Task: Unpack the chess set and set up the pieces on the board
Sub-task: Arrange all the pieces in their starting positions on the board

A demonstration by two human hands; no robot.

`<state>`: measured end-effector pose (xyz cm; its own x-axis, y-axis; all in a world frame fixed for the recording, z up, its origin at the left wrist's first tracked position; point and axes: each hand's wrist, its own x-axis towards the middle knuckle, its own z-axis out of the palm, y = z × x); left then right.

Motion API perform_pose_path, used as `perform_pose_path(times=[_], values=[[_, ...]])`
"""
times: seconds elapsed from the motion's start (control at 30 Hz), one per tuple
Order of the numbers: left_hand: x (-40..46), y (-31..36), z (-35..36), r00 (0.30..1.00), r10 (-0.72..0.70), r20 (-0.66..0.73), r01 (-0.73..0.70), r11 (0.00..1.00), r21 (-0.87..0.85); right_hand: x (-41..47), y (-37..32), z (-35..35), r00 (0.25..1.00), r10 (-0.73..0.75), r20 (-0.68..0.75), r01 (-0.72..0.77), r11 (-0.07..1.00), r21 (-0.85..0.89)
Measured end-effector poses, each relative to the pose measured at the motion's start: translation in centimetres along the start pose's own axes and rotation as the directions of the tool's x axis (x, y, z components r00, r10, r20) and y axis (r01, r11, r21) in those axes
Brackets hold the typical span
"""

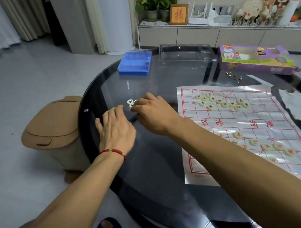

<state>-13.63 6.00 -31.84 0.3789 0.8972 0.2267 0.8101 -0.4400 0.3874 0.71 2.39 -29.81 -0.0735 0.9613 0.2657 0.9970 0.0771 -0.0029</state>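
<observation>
Hands meet over loose pieces (131,103) near tabletop (153,167) left edge: right hand (153,113) fingers curled on them, left hand (116,128) fingers flat, relaxed.

Bare forearms, a red cord bracelet (112,151) (gold beads) on the left wrist.

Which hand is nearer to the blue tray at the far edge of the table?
Left, though narrowly. The left hand lies on the glass almost straight in front of the blue tray; the right hand sits beside it, slightly further right, fingers on the loose white pieces.
</observation>
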Motion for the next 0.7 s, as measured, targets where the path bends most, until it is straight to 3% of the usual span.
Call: perform_pose_path(times=[0.53, 0.7], values=[[-0.2, 0.2, 0.0, 0.999, 0.026, 0.026, -0.028, 0.998, 0.061, -0.7, 1.1, 0.1, 0.988, -0.082, 0.127, 0.090, 0.994, -0.060], [-0.3, 0.4, 0.0, 0.999, 0.034, 0.018, -0.035, 0.997, 0.064, -3.7, 1.7, -0.9, 0.989, -0.107, 0.103, 0.104, 0.994, 0.030]])
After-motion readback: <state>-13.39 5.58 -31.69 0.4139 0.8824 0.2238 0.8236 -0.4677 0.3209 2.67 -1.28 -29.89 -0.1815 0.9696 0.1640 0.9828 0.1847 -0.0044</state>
